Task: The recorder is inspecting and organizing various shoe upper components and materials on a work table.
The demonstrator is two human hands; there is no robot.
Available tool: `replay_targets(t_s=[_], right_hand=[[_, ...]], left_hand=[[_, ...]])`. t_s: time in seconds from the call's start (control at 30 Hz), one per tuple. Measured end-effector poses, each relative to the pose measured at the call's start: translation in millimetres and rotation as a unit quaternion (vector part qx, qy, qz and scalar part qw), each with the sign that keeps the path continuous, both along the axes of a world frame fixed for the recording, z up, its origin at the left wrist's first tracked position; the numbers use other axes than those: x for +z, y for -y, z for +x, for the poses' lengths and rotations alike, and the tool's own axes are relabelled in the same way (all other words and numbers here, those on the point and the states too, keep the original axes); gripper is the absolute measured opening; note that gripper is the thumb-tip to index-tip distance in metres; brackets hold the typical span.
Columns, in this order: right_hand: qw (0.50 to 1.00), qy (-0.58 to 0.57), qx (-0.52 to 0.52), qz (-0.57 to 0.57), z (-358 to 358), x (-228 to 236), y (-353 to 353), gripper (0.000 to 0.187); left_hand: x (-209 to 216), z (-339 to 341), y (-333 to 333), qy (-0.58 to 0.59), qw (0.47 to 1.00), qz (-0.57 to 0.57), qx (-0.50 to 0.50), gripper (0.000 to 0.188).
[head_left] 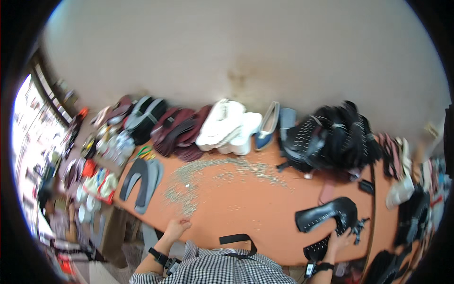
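Black perforated sandal upper (326, 215), curved like a horseshoe and dotted with rows of small pale holes, lies on the orange worktop (246, 213) near its front edge, right of the scatter of small metal bits (198, 182). The right hand (341, 239) touches its lower end, fingers curled on the black strap piece, gripping it as far as the blur shows. The left hand (176, 228) rests at the worktop's front edge below the scatter, fingers loosely bent, holding nothing visible.
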State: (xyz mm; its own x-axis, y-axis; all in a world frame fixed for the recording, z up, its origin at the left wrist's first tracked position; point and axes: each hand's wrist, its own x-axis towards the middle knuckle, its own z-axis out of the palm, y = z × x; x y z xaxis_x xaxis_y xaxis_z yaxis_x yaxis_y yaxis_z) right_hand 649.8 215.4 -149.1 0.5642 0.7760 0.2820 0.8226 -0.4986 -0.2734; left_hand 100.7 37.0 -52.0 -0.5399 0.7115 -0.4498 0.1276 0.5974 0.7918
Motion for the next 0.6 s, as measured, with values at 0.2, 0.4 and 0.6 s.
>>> replay_targets(t_s=[0.2, 0.4, 0.6], right_hand=[[0.994, 0.029, 0.009, -0.108, -13, 15, -8, 0.086], [0.941, -0.236, 0.214, 0.117, -13, 36, -13, 0.055], [0.803, -0.448, 0.31, -0.241, -181, 82, 30, 0.036]], left_hand=[[-22, -29, 61, -0.108, 0.99, -0.09, 0.007, 0.039], [-43, -78, 56, -0.178, 0.977, -0.097, -0.067, 0.034], [-46, -98, 43, -0.216, 0.971, -0.067, -0.081, 0.025]])
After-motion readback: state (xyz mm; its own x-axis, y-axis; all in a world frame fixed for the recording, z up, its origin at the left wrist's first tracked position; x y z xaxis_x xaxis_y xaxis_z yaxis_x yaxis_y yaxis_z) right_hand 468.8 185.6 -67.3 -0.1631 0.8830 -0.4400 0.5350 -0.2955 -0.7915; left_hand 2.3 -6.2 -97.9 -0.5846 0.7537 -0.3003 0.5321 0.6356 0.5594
